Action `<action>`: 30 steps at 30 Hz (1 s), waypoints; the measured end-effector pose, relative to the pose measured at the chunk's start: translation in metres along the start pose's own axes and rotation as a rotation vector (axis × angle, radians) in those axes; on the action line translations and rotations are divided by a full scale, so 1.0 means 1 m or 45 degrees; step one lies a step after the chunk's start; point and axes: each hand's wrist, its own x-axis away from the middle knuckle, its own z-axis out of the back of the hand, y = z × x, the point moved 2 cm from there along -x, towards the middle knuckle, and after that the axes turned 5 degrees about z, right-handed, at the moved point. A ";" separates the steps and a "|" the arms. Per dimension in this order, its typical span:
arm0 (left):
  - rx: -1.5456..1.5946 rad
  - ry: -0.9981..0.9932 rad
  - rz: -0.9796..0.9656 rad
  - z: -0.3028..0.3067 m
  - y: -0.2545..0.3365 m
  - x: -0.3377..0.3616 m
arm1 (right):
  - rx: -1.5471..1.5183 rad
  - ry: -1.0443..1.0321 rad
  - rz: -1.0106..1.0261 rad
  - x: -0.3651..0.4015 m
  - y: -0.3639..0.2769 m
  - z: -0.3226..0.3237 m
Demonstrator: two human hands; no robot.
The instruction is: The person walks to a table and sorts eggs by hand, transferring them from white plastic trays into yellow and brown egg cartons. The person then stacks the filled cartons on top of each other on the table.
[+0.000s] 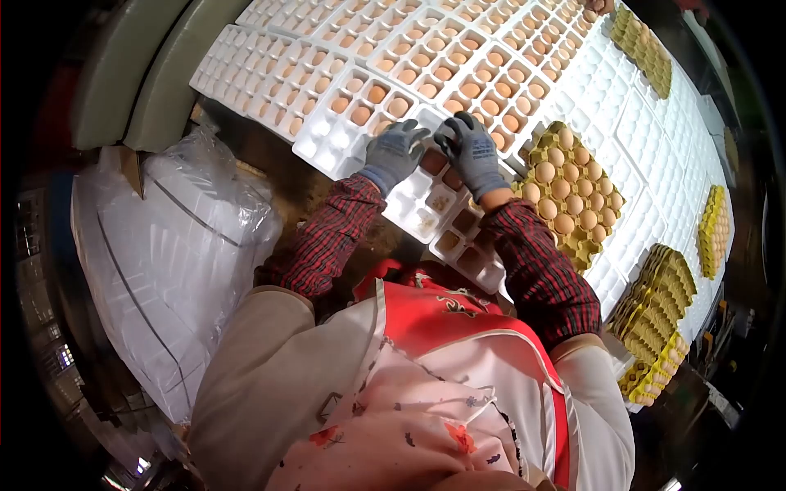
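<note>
Both hands wear grey gloves with dark fingertips. My left hand (395, 151) is over a white foam tray (315, 151) that holds a few brown eggs (360, 115) in its far cells. Its fingers are curled, and what lies under them is hidden. Just to the right, my right hand (473, 154) has bent fingers with the tips pointing down toward the far end of a second white tray (419, 214). Brownish patches show in several cells of that tray. Whether either hand grips an egg or a tray edge is hidden.
Brown eggs fill white trays (426, 61) farther back. A yellow-brown pulp tray of eggs (573, 192) lies right of my right arm, with stacked pulp trays (655, 303) beyond. Plastic-wrapped white stacks (164, 262) stand at left. Another person's hand (602, 6) shows at the top.
</note>
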 end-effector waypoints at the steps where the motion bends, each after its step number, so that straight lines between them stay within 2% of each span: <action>1: 0.358 0.114 0.075 0.002 -0.004 -0.009 | 0.080 0.213 0.038 -0.003 -0.003 -0.012; 3: 0.513 0.328 0.021 0.004 -0.004 -0.031 | 0.340 0.120 -0.026 0.006 -0.001 -0.039; 4: 0.302 0.389 -0.092 -0.005 -0.008 -0.044 | 0.375 -0.002 -0.075 0.015 -0.003 -0.040; 5: 0.109 0.453 -0.214 -0.022 -0.010 -0.053 | 0.464 0.065 -0.035 0.030 -0.003 -0.042; 7: -0.362 0.384 -0.164 -0.056 -0.019 -0.058 | 0.106 0.077 -0.092 0.074 -0.029 0.001; 8: -0.288 0.359 -0.191 -0.059 -0.015 -0.059 | 0.049 0.185 -0.098 0.102 -0.033 0.020; 9: -0.373 0.450 -0.224 -0.042 0.015 -0.053 | -0.007 0.302 -0.086 0.129 -0.030 0.043; 11: 0.279 0.142 -0.348 -0.020 0.079 -0.031 | 0.038 0.398 -0.335 0.184 -0.011 0.089; 13: 0.359 -0.626 -0.492 -0.011 0.147 0.002 | 0.138 0.381 -0.477 0.239 0.022 0.109; 15: -0.181 -0.641 -0.799 -0.018 0.186 0.035 | 0.057 0.127 -0.582 0.263 0.026 0.109; 16: -0.263 -0.531 -0.872 -0.031 0.182 0.045 | 0.098 0.106 -0.486 0.272 0.030 0.097; 18: -0.415 -0.287 -0.985 -0.060 0.171 0.061 | 0.244 0.102 -0.450 0.275 0.032 0.086; 19: -0.286 -0.377 -0.928 -0.065 0.167 0.061 | 0.238 0.116 -0.451 0.277 0.037 0.083; 22: 0.117 -0.705 -0.736 -0.045 0.166 0.048 | -0.386 0.435 -0.485 0.287 0.049 0.096; 23: 0.389 -0.625 -0.647 -0.040 0.169 0.048 | -0.615 0.633 -0.517 0.287 0.050 0.101; 25: 0.921 -0.450 -0.479 -0.032 0.174 0.042 | -1.570 0.855 -0.921 0.293 0.058 0.113; 26: 0.848 -0.522 -0.557 -0.029 0.182 0.037 | -1.328 0.664 -0.875 0.290 0.070 0.108; 27: 0.672 -0.800 -0.560 -0.036 0.192 0.036 | -0.579 0.474 -0.627 0.274 0.072 0.108; 29: 0.036 -0.671 -0.646 -0.045 0.227 0.056 | 0.226 0.236 -0.455 0.247 0.054 0.107; 30: -0.289 -0.412 -0.838 -0.080 0.221 0.068 | 0.435 0.147 -0.502 0.239 0.051 0.102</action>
